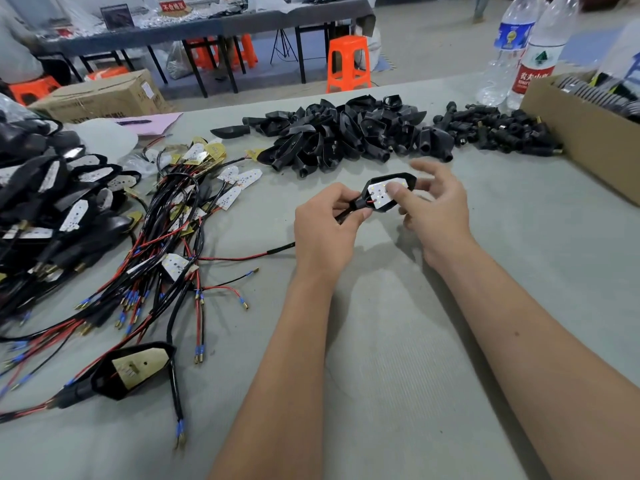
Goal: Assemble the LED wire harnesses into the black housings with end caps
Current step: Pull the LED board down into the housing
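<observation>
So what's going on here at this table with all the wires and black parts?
A person is fitting an LED board into a black housing. The left hand grips the housing's stem, where the wire comes out, while the right hand holds the housing, its thumb pressing the board in. Loose wire harnesses lie to the left, empty housings and end caps behind.

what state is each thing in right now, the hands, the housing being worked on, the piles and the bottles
left hand: grips the housing's neck
right hand: thumb presses the LED board
held housing: board seated inside, wire trailing out
LED board: face up
empty housings: loose heap
end caps: loose heap
wire harnesses: tangled, unassembled
water bottles: upright
</observation>
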The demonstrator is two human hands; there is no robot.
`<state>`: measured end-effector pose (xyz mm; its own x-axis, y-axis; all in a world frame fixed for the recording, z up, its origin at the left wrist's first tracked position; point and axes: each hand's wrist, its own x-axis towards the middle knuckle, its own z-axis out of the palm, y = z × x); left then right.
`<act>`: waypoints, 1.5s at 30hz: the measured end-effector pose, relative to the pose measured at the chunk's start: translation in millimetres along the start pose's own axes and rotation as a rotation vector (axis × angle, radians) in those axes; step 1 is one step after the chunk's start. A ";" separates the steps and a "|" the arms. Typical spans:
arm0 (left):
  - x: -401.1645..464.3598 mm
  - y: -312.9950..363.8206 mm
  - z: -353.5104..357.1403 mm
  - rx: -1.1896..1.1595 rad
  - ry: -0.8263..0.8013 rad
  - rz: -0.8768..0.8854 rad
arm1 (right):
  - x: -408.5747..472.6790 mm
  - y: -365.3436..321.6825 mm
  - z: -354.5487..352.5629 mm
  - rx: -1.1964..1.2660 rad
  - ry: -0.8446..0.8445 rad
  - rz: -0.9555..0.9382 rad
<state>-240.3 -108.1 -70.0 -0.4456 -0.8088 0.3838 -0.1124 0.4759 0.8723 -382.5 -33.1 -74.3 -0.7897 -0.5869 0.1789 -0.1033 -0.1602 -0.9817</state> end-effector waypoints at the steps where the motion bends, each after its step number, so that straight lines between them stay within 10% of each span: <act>1: 0.1 0.6 0.2 -0.020 0.001 0.014 | 1.1 -2.1 -1.0 0.111 -0.090 0.054; 34: 7.6 -13.3 -41.9 0.320 -0.076 0.072 | 4.3 -2.8 -0.1 0.270 -0.112 0.201; 45: 19.2 -13.6 -99.1 0.508 -0.022 -0.207 | 26.9 -2.7 -32.7 0.199 0.338 0.167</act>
<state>-159.3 -164.4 -44.5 -0.3865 -0.8985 0.2080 -0.6123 0.4187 0.6707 -423.3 -22.5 -69.0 -0.9430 -0.3296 -0.0457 0.1353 -0.2542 -0.9576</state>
